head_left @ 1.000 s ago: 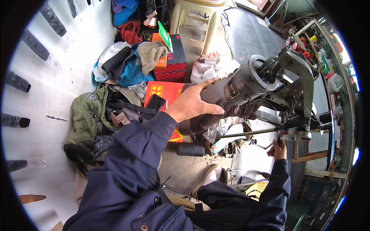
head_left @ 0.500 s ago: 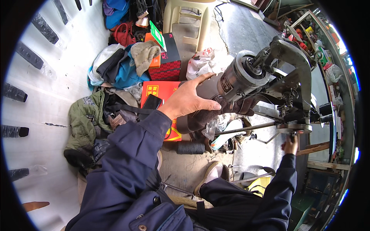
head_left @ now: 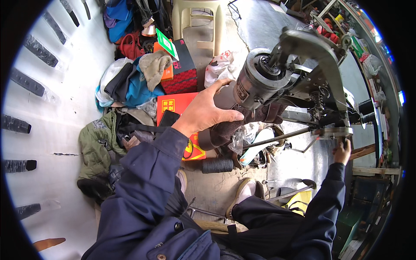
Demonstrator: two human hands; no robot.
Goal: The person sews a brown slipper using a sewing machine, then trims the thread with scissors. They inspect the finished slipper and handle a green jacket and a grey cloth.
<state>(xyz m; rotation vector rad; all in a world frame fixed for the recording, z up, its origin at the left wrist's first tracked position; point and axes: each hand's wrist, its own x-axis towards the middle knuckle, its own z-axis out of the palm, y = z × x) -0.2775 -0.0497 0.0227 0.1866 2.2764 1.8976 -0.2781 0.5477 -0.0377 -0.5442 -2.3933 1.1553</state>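
Note:
A dark metal shoe-patching machine (head_left: 260,80) stands at centre right, with a brown boot (head_left: 223,132) on its arm below the cylindrical head. My left hand (head_left: 203,112) grips the boot from the left, thumb toward the head and fingers over the greyish upper part. My right hand (head_left: 342,149) is closed on the handle beneath the round hand wheel (head_left: 336,132) on the machine's right. A spool of dark thread (head_left: 216,164) lies below the boot.
Piled clothes (head_left: 99,151), a red box (head_left: 171,104), a patterned shoebox (head_left: 182,78) and a plastic stool (head_left: 195,17) are left and behind. An insole (head_left: 253,149) and metal rods lie below the machine. A cluttered glass case (head_left: 372,65) runs along the right.
My right hand has moved rightward and up on the wheel's handle. The machine's upper arm sits higher and further left in the picture, while my left hand keeps its hold on the boot.

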